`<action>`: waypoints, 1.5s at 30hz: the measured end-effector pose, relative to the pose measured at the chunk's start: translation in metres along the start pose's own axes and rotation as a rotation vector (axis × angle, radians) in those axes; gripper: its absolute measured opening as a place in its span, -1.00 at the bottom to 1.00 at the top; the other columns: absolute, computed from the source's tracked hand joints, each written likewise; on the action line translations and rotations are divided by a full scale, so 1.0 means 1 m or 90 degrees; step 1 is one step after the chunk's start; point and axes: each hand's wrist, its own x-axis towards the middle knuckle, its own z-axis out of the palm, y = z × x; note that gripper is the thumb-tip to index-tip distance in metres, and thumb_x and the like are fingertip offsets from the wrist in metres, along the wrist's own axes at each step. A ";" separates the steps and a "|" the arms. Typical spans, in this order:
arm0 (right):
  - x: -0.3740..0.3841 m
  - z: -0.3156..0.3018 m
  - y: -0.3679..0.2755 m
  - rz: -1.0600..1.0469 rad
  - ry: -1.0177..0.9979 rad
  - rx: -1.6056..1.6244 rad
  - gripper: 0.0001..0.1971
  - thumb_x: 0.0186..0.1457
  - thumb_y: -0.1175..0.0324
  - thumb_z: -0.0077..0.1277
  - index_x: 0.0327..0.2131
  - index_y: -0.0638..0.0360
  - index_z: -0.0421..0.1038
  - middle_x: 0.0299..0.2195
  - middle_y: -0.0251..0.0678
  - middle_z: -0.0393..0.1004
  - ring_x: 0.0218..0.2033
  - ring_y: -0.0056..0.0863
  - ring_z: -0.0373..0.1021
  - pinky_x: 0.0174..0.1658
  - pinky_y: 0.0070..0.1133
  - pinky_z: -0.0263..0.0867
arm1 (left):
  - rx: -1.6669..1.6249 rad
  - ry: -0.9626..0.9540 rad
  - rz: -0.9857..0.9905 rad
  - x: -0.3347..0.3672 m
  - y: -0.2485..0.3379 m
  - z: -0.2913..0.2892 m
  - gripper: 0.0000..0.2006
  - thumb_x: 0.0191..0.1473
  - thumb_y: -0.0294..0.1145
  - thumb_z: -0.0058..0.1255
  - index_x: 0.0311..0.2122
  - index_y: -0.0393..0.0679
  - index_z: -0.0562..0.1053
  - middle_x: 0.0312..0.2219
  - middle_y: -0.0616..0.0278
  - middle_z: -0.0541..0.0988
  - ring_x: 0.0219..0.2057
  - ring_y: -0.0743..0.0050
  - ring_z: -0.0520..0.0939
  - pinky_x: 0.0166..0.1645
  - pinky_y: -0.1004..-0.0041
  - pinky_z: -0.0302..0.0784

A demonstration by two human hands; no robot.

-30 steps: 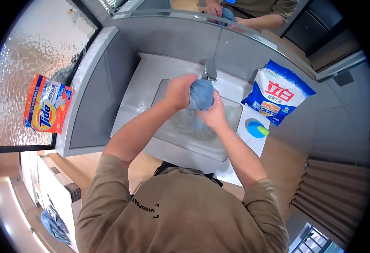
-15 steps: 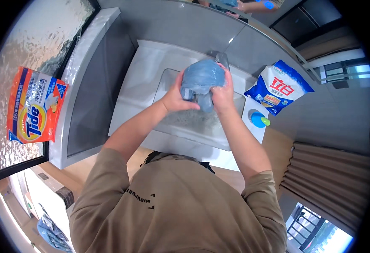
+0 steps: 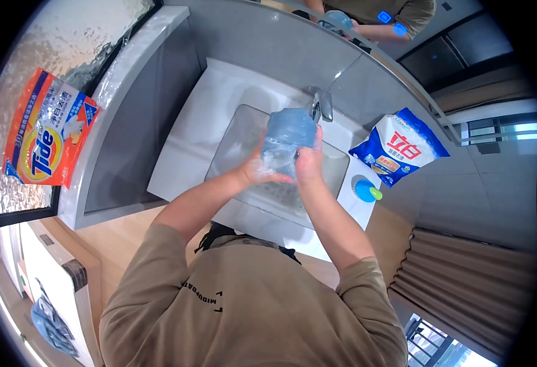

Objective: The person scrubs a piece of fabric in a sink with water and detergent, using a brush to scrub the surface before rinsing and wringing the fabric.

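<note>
Over the sink (image 3: 222, 156), I hold a wet blue cloth (image 3: 290, 128), bunched into a rounded, cap-like shape. My left hand (image 3: 257, 166) is closed on its left and lower side, with the thumb across the bottom. My right hand (image 3: 309, 160) grips it from the right. Clear water or suds glisten over the lower part of the cloth and blur its folds. Just beyond the cloth stands the metal faucet (image 3: 324, 106), close to its upper right. Both hands' far fingers are partly hidden by the cloth.
A blue and white detergent bag (image 3: 399, 147) rests right of the sink, near a blue brush (image 3: 365, 190) with a green end. An orange detergent bag (image 3: 51, 131) is at the left, on a ledge (image 3: 124, 79). A mirror (image 3: 397, 37) runs along the back wall.
The cloth has come slightly nearer and left, away from the faucet, with both hands still around it. The faucet shows more fully now. My view has shifted a little.
</note>
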 end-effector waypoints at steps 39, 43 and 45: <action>0.005 -0.055 0.032 0.207 -0.271 -0.858 -0.34 -0.38 0.29 0.36 -0.09 0.25 0.38 -0.19 0.01 0.53 -0.16 -0.03 0.46 -0.05 -0.35 0.40 | 0.726 -0.415 -0.016 0.060 -0.007 -0.012 -0.73 -0.18 -0.45 0.10 -0.25 -0.13 0.48 -0.24 0.07 0.60 -0.17 0.05 0.62 -0.09 0.25 0.55; -0.007 -0.074 0.010 0.176 -0.216 -0.677 -0.38 -0.40 0.24 0.35 -0.17 0.26 0.37 -0.24 0.05 0.54 -0.18 0.03 0.48 -0.10 -0.31 0.41 | 0.709 -0.091 -0.010 0.040 0.025 -0.017 -0.33 -0.27 -0.36 0.20 0.10 -0.07 0.39 0.05 -0.02 0.46 0.06 0.08 0.51 0.00 0.21 0.52; -0.010 -0.066 -0.006 0.179 -0.219 -0.622 -0.38 -0.40 0.25 0.35 -0.18 0.26 0.37 -0.25 0.05 0.54 -0.19 0.03 0.48 -0.11 -0.31 0.40 | 0.515 -0.049 -0.103 0.022 0.010 -0.029 -0.20 -0.30 -0.32 0.25 0.19 -0.02 0.29 0.11 0.03 0.40 0.11 0.09 0.46 0.02 0.16 0.51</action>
